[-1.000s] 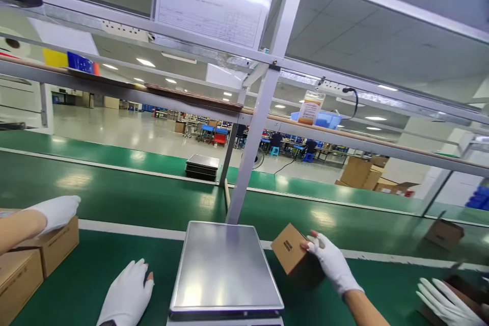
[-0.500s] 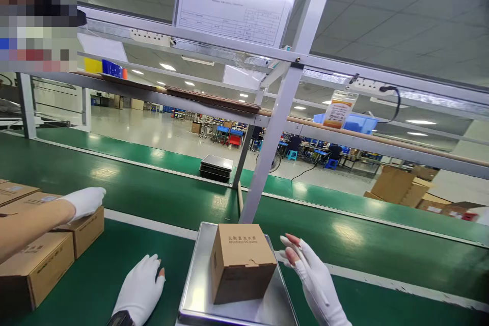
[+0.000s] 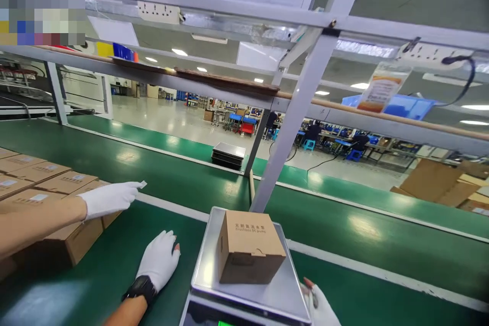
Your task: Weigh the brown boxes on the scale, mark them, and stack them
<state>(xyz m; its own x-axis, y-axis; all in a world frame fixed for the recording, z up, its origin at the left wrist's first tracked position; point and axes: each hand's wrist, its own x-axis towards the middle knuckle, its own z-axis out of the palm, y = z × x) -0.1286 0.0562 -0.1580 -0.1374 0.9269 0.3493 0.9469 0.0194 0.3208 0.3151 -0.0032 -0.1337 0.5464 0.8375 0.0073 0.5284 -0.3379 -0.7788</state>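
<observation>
A cardboard box (image 3: pixel 250 232) printed "Brushless DC pump" sits on the metal plate of a weighing scale (image 3: pixel 206 267). My left hand (image 3: pixel 158 260), in a white glove with a dark watch at the wrist, lies on the green surface left of the scale. Its fingers are stretched out and hold nothing. At the scale's right edge is my right hand (image 3: pixel 321 306), gloved with bare fingertips showing. Its fingers look slightly apart, with nothing visible in them, and it does not touch the box. Part of a lit green display (image 3: pixel 225 323) shows at the bottom.
A co-worker's gloved hand (image 3: pixel 109 200) reaches in from the left, pinching a small white piece (image 3: pixel 143 185). Several cardboard boxes (image 3: pixel 49 170) stand beneath that arm. A slanted metal post (image 3: pixel 290 97) rises behind the scale. Another scale (image 3: pixel 228 155) stands farther back.
The view has shifted, bringing the scale's display into sight. My right hand has dropped lower along the scale's right side. The co-worker's hand has moved right, off the boxes, with a small white piece.
</observation>
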